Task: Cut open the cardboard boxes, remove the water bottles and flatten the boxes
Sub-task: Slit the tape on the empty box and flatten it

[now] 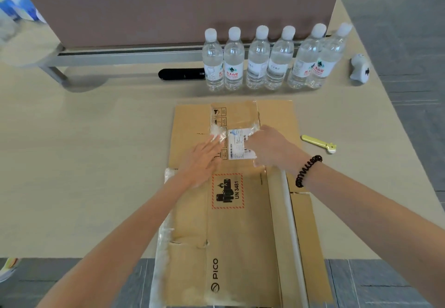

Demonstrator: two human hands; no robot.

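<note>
A flattened brown cardboard box lies on the table and hangs over its near edge. It carries a UN 3481 label, a PICO logo and a white shipping label. My left hand presses flat on the cardboard, fingers straight, tips at a bit of crumpled clear tape. My right hand rests on the box by the shipping label, fingers bent down onto it; whether it pinches the tape or label is unclear. Several water bottles stand upright in a row beyond the box. A yellow box cutter lies right of the box.
A brown divider panel on a metal rail runs across the back of the beige table. A black bar-shaped object lies left of the bottles. A small white device sits near the right edge. Grey floor shows beyond.
</note>
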